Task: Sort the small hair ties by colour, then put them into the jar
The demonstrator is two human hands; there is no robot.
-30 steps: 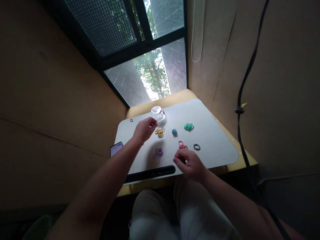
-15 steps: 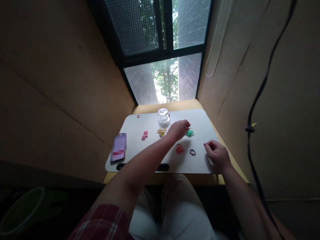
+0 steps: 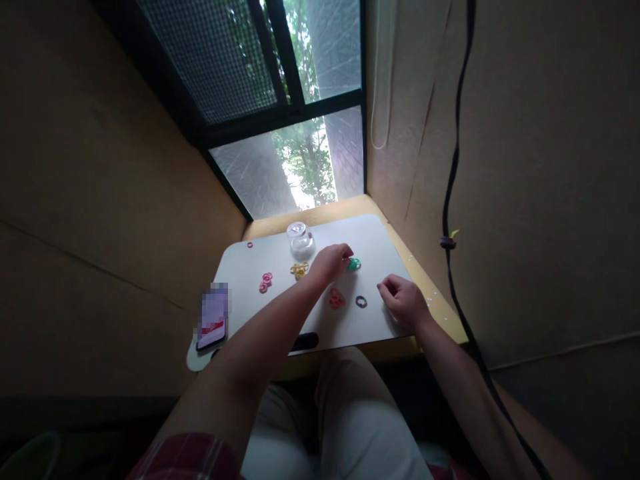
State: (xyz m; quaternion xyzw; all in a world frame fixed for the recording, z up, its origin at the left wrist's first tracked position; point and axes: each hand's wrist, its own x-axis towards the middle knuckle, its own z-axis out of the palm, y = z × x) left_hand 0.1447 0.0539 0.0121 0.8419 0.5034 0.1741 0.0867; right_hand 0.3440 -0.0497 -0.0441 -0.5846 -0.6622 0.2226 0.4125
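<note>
My left hand [image 3: 330,263] reaches across the white board [image 3: 350,233], fingertips pinched at the left edge of a small pile of green hair ties [image 3: 354,264]. Whatever may be between those fingertips is too small to make out. Resting at the board's right side, my right hand [image 3: 404,301] is curled closed with nothing visible in it. Just left of it lies a dark ring-shaped band [image 3: 361,302]. Red hair ties [image 3: 337,299] lie below my left wrist. Yellow ones [image 3: 299,270] are left of that hand, and pink ones [image 3: 265,283] lie farther left.
A clear round container [image 3: 302,243] stands at the back of the board. One small reddish ring [image 3: 250,245] lies near the far left corner. A phone [image 3: 213,319] is at the left edge. A dark cord [image 3: 453,167] hangs on the right, before the wall.
The whole view has shifted, so the board now appears farther left and tilted. My left fingertips, just above the green hair ties before, are now down against the pile. My right hand stays curled.
</note>
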